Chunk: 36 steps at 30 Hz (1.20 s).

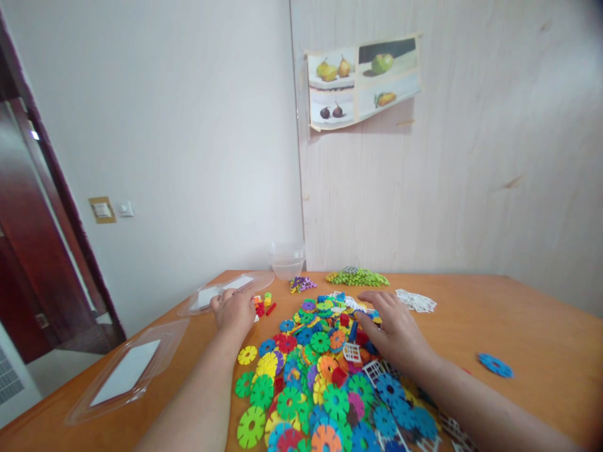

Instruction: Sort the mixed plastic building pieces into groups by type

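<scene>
A big heap of coloured plastic snowflake discs (320, 376) lies on the orange wooden table (532, 326). My right hand (394, 329) rests palm down on the heap's far right side, fingers stretched out over the discs. My left hand (234, 311) sits at the heap's far left edge, its fingers curled beside a few small red and yellow pieces (264, 306). What its fingers enclose, if anything, is hidden.
A clear plastic tub (287, 258) stands at the back by the wall. Two clear lids (127, 370) (225, 291) lie at the left. A green piece pile (358, 277), a white piece pile (416, 301), a small purple-yellow cluster (301, 284) and a lone blue disc (494, 365) lie around.
</scene>
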Motion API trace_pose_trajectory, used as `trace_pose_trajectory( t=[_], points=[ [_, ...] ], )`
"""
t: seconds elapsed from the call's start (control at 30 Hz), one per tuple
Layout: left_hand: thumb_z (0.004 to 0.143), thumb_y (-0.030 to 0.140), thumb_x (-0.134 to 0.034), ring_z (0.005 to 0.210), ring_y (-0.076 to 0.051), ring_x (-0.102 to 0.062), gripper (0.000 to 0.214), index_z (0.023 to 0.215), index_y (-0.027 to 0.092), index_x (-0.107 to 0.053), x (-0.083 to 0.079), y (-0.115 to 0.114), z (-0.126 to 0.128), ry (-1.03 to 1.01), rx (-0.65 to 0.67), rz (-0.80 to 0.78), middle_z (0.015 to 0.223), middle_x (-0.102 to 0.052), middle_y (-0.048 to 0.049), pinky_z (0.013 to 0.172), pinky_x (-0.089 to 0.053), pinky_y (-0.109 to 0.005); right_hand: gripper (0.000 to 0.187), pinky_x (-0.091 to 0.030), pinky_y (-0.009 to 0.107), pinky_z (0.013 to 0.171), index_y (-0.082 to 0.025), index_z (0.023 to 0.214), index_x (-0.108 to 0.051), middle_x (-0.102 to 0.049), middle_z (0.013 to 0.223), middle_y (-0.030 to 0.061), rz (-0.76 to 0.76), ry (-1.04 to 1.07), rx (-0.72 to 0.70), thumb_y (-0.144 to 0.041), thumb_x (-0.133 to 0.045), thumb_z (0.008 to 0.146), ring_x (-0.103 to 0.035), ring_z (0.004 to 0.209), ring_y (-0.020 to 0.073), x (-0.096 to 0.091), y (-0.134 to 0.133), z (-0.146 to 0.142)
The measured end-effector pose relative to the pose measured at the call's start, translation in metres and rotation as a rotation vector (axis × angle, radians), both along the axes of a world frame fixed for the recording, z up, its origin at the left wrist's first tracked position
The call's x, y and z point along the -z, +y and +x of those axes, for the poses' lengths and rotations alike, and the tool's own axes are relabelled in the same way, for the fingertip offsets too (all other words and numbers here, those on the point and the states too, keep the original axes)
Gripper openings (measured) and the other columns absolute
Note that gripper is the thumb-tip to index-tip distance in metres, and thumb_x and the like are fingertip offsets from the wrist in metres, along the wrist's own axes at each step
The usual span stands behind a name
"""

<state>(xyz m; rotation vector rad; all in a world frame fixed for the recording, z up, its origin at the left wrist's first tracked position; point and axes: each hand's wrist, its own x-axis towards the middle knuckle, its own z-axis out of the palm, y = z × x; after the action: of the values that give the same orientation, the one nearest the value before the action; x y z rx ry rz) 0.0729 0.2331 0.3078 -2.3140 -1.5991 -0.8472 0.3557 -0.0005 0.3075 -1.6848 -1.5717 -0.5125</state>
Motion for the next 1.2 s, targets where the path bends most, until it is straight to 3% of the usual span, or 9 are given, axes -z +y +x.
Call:
trace_pose_trajectory(
  t=[0.23, 0.43, 0.63, 0.77, 0.9, 1.07, 1.2],
  points=[
    [0.085, 0.022, -0.045, 0.115, -0.031, -0.047, 0.032, 0.088, 0.03, -0.075, 0.001, 0.002, 0.0, 0.05, -0.031, -0.018, 0.102, -0.074, -0.0102, 0.097, -0.02, -0.053, 0.024, -0.044, 0.044, 0.091, -0.024, 0.112, -0.061, -0.067, 0.114, 0.0081, -0.017, 0.006, 0.0, -0.034, -0.051, 0.093, -0.058, 0.107, 0.0278, -0.001, -0.001, 0.001],
    [0.088, 0.023, -0.043, 0.128, -0.035, -0.038, 0.035, 0.093, 0.031, -0.076, 0.004, 0.003, 0.0, 0.059, -0.045, 0.01, 0.117, -0.071, -0.0067, 0.101, -0.016, -0.057, 0.023, -0.044, 0.043, 0.089, -0.024, 0.109, -0.063, -0.068, 0.111, 0.0086, -0.017, 0.018, 0.012, -0.033, -0.052, 0.091, -0.058, 0.106, 0.0283, 0.001, 0.0, 0.003],
    [0.09, 0.03, -0.043, 0.13, -0.035, -0.037, 0.032, 0.1, 0.03, -0.074, -0.008, -0.012, 0.011, 0.026, 0.01, 0.085, 0.123, -0.068, -0.0051, 0.103, -0.017, -0.057, 0.021, -0.043, 0.042, 0.091, -0.024, 0.107, -0.063, -0.068, 0.11, 0.0074, -0.016, 0.08, 0.01, -0.028, -0.052, 0.089, -0.058, 0.106, 0.027, 0.0, 0.001, 0.005],
    [0.09, 0.034, -0.046, 0.125, -0.034, -0.043, 0.03, 0.099, 0.028, -0.075, -0.022, -0.027, 0.028, -0.014, 0.142, 0.101, 0.119, -0.07, -0.0057, 0.1, -0.027, -0.052, 0.018, -0.041, 0.041, 0.092, -0.024, 0.102, -0.064, -0.068, 0.109, 0.0058, -0.045, 0.109, 0.009, -0.023, -0.051, 0.089, -0.057, 0.105, 0.0251, -0.002, 0.0, 0.004],
    [0.09, 0.036, -0.049, 0.116, -0.028, -0.052, 0.029, 0.097, 0.027, -0.075, -0.029, -0.046, 0.05, -0.046, 0.376, 0.033, 0.112, -0.072, -0.0036, 0.1, -0.035, -0.041, 0.013, -0.04, 0.038, 0.087, -0.024, 0.093, -0.065, -0.068, 0.098, 0.0047, -0.139, 0.106, 0.008, -0.027, -0.052, 0.09, -0.057, 0.098, 0.0237, -0.009, -0.005, 0.0],
    [0.091, 0.038, -0.05, 0.109, -0.023, -0.057, 0.027, 0.096, 0.028, -0.074, -0.033, -0.072, 0.071, -0.073, 0.652, -0.012, 0.106, -0.072, -0.0017, 0.1, -0.038, -0.036, 0.016, -0.037, 0.037, 0.084, -0.022, 0.086, -0.06, -0.064, 0.089, 0.0037, -0.241, 0.022, 0.019, -0.038, -0.06, 0.085, -0.054, 0.092, 0.0234, -0.016, -0.015, -0.009],
    [0.092, 0.036, -0.051, 0.102, -0.021, -0.06, 0.025, 0.095, 0.027, -0.074, -0.032, -0.087, 0.08, -0.078, 0.816, -0.05, 0.102, -0.073, -0.0019, 0.095, -0.042, -0.035, 0.016, -0.034, 0.037, 0.086, -0.021, 0.083, -0.059, -0.061, 0.084, 0.0025, -0.285, -0.061, -0.004, -0.033, -0.068, 0.077, -0.051, 0.089, 0.0226, -0.013, -0.017, -0.01]
  ],
)
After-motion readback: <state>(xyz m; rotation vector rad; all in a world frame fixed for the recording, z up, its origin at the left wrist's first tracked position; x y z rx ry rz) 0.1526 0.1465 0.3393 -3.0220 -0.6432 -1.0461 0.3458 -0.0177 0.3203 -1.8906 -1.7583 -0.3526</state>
